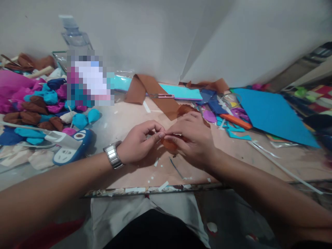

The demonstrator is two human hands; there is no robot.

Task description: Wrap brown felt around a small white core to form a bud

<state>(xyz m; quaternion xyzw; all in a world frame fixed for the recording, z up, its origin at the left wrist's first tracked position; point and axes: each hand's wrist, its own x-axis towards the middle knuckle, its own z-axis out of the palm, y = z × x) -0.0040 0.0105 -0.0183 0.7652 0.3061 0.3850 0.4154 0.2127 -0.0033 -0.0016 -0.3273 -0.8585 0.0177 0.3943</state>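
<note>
Two bare hands meet above a pale, scrap-dotted table [135, 116], seen from the wearer's own head. The left hand [141, 142], with a silver watch [113, 155] on its wrist, has its thumb and fingers pinched together at the upper edge of a small brown piece [170, 145]. The right hand [194, 140] grasps the same piece, its grip closed with the fingertips against those of the left; the piece sits between the two hands, partly hidden by the fingers. Just beyond the right hand lies crumpled brown material, and from there a long brown strip [158, 96] runs away and folds over at its far end. A pink slim tool [164, 96] rests across the strip, which overlaps a light blue strip [185, 92]. On the right side are a round purple piece [209, 116], an orange-handled tool [237, 121], turquoise scraps [240, 135], a large blue sheet [275, 114] and a long white stick [287, 167]. On the left side, a heap of bundles [43, 112] in magenta, blue, brown and cream spreads beside a blue-and-white power strip [64, 155]. Behind it stands a clear bottle [76, 38], its lower part hidden by a pixelated patch. A thin dark strand [176, 167] lies near the table's front edge.
</note>
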